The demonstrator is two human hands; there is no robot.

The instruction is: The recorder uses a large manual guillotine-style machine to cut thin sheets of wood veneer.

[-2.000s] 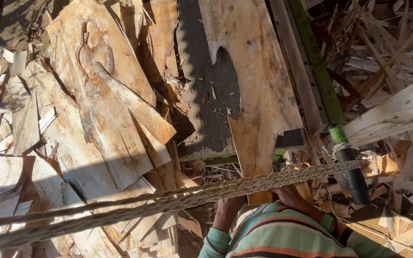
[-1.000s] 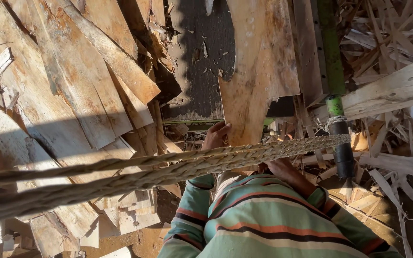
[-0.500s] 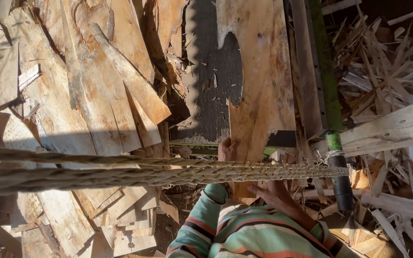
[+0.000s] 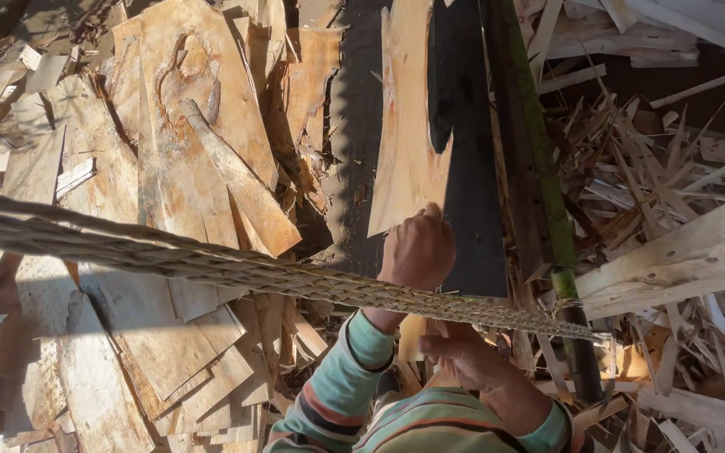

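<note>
A thin, pale veneer sheet lies lengthwise on a dark belt. My left hand grips the sheet's near edge, knuckles up, just beyond a thick braided rope that crosses the view. My right hand sits closer to me, under the rope, fingers curled by a narrow wood end. The rope hides whether it grips that wood. Both arms wear striped sleeves.
A green pole runs along the belt's right side down to a dark post where the rope ends. Stacked veneer sheets cover the left. Splintered scraps and a pale plank lie on the right.
My left hand has moved up and away from me along the belt with the veneer sheet. My right hand stays low near the rope.
</note>
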